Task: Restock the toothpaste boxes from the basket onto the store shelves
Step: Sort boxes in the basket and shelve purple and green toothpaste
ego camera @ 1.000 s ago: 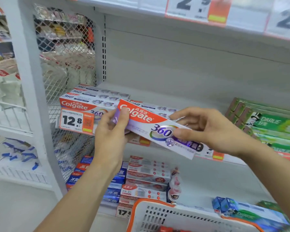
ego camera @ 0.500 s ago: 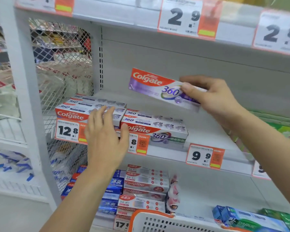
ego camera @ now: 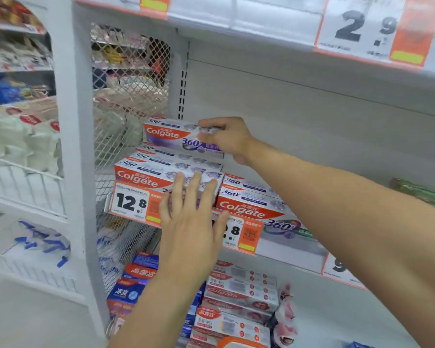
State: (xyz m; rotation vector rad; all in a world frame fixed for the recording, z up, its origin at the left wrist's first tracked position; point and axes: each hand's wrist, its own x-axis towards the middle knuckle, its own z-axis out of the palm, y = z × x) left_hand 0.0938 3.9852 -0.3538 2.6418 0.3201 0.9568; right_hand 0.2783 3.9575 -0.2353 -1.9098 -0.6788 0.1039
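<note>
Right hand point(ego camera: 227, 140) fingers pinch toothpaste box point(ego camera: 171, 135) atop the stack point(ego camera: 166, 169)

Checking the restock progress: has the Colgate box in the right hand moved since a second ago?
Yes. The Colgate box, gripped by the right hand, has gone left and back toward the mesh side panel, now over the rear of the left Colgate stack.

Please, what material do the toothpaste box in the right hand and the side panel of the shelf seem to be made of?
The toothpaste box held by the right hand looks like thin printed cardboard with a glossy finish: sharp folded edges, flat faces, light sheen. The side panel seems to be white-painted metal mesh: a regular diamond grid that one sees through.
</note>
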